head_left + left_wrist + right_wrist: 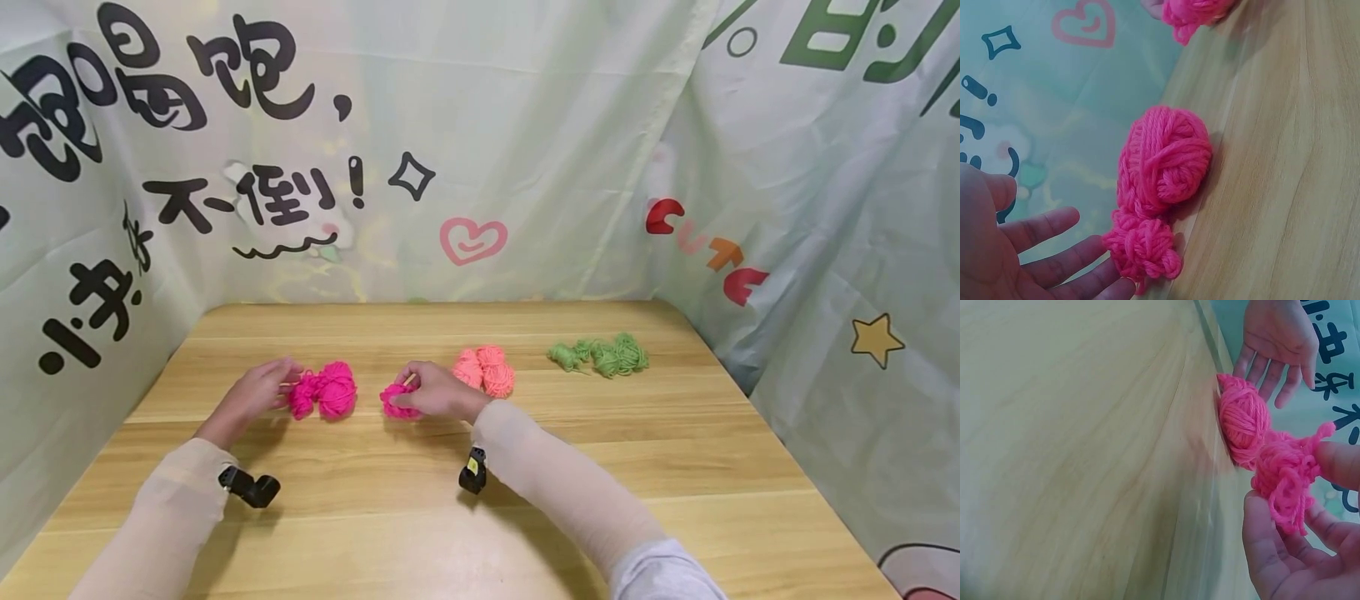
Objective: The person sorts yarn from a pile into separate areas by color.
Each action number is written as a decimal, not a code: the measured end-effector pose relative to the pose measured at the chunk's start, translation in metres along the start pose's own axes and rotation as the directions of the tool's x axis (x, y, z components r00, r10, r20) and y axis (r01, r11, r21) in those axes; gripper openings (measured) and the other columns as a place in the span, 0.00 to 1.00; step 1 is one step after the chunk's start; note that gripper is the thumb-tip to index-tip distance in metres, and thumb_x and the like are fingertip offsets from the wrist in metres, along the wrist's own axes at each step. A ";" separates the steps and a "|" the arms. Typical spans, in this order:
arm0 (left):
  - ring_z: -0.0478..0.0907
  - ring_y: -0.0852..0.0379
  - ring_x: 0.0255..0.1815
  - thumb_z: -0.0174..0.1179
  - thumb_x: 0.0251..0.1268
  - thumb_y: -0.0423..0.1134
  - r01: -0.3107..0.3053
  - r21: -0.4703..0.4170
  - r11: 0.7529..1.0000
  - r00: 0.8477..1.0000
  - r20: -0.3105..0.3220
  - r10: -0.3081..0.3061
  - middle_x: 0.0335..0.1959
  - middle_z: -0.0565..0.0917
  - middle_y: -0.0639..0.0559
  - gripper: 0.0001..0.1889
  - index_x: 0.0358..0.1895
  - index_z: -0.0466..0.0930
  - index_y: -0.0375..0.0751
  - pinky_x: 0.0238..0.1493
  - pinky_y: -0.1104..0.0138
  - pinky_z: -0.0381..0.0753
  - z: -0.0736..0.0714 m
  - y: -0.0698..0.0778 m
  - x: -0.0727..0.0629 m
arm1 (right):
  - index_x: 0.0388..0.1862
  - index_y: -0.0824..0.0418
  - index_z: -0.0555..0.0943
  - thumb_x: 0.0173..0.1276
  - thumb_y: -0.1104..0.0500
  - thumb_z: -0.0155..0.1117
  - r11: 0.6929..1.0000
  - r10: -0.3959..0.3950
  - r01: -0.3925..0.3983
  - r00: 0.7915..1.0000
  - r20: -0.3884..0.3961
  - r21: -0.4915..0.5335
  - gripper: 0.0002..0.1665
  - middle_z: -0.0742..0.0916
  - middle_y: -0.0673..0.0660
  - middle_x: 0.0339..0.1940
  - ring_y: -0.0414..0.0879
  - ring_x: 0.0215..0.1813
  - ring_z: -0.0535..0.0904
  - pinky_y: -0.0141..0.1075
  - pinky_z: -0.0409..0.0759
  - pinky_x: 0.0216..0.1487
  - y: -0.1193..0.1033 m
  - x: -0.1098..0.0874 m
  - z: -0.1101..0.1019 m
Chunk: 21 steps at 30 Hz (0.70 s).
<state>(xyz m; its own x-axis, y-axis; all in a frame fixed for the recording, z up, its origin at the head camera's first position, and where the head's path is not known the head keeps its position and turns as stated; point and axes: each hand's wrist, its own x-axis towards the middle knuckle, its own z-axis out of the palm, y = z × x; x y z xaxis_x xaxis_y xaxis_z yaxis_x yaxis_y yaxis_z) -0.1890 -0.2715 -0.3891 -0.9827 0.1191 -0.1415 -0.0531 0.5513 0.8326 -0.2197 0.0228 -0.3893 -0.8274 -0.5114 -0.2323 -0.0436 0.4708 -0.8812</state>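
Two magenta balls of yarn lie side by side at the left of the table: a large round ball point(337, 390) and a smaller, looser one point(303, 395). Beside the smaller ball is my left hand point(257, 392), fingers extended and spread, their tips at its edge in the left wrist view; whether they press it I cannot tell. My right hand point(442, 390) pinches another small magenta ball of yarn point(1285, 478) between thumb and fingers, to the right of the pair. Loose loops stick out of this held ball.
Coral yarn balls point(495, 372) sit just behind the right hand. Farther right is a row of green yarn balls point(617, 356). The wooden table point(375, 517) meets printed cloth walls point(555, 167) at the back and sides.
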 end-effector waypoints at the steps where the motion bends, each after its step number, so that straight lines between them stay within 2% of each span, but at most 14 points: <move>1: 0.66 0.29 0.63 0.23 0.77 0.60 0.000 -0.001 1.000 1.000 0.000 0.000 0.65 0.65 0.24 0.41 0.67 0.61 0.22 0.59 0.46 0.71 0.000 0.000 0.000 | 0.43 0.57 0.76 0.65 0.58 0.69 1.000 0.000 0.000 1.000 -0.004 -0.003 0.12 0.81 0.56 0.35 0.46 0.30 0.79 0.41 0.83 0.36 0.000 0.001 0.000; 4: 0.66 0.29 0.63 0.23 0.78 0.59 -0.002 -0.002 1.000 1.000 -0.001 0.002 0.65 0.65 0.23 0.40 0.67 0.61 0.22 0.59 0.46 0.72 0.000 -0.001 0.000 | 0.43 0.57 0.77 0.65 0.57 0.69 1.000 0.003 -0.003 1.000 -0.023 -0.024 0.12 0.81 0.56 0.34 0.45 0.30 0.79 0.41 0.82 0.35 0.001 0.003 0.002; 11: 0.67 0.29 0.62 0.24 0.79 0.57 -0.006 -0.016 1.000 1.000 0.002 0.006 0.64 0.65 0.22 0.38 0.66 0.61 0.21 0.59 0.46 0.72 0.000 -0.001 0.000 | 0.43 0.57 0.76 0.66 0.56 0.68 1.000 0.018 -0.018 0.999 -0.038 -0.004 0.12 0.81 0.56 0.34 0.46 0.30 0.79 0.41 0.83 0.35 0.001 0.007 0.005; 21: 0.67 0.29 0.62 0.24 0.79 0.55 -0.009 -0.013 1.000 1.000 -0.004 0.009 0.64 0.66 0.23 0.37 0.66 0.61 0.21 0.59 0.46 0.72 0.000 0.000 0.001 | 0.43 0.59 0.76 0.66 0.58 0.67 0.996 0.028 -0.023 0.998 -0.058 0.086 0.11 0.81 0.57 0.33 0.47 0.30 0.79 0.40 0.83 0.32 0.003 0.016 0.007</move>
<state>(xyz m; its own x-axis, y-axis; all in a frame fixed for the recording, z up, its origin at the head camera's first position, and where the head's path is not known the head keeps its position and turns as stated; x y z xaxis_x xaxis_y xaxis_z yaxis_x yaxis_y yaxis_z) -0.1895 -0.2712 -0.3896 -0.9839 0.1208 -0.1314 -0.0462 0.5391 0.8410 -0.2291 0.0115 -0.3985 -0.8596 -0.4552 -0.2322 0.0236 0.4186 -0.9079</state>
